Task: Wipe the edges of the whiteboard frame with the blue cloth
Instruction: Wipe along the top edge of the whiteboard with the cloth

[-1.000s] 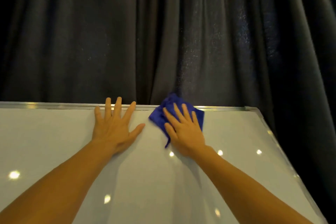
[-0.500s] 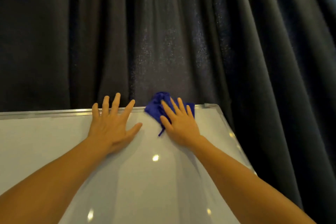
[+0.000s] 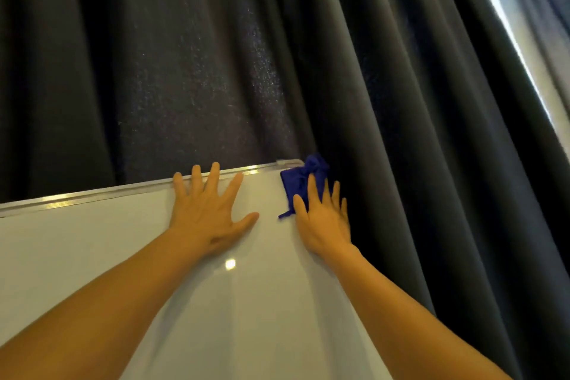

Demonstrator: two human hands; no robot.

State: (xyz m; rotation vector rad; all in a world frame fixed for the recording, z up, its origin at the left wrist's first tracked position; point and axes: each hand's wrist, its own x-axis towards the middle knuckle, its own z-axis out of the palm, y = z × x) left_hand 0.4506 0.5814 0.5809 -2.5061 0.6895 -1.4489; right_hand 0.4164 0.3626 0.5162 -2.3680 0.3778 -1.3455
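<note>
A white whiteboard (image 3: pixel 129 256) with a silver metal frame (image 3: pixel 92 194) fills the lower left. The blue cloth (image 3: pixel 300 179) is bunched at the board's top right corner, hanging slightly over the right edge. My right hand (image 3: pixel 324 219) lies flat on the cloth's lower part with fingers extended, pressing it against the corner. My left hand (image 3: pixel 206 210) is spread flat on the board just below the top frame, fingertips touching the metal strip, holding nothing.
A dark grey curtain (image 3: pixel 216 71) hangs in folds directly behind and to the right of the board. A strip of bright window light (image 3: pixel 530 25) shows at the upper right past the curtain's edge.
My right hand slid the blue cloth rightward along the top frame, from near the middle to the top right corner. My left hand stayed flat on the board. The view swung right.
</note>
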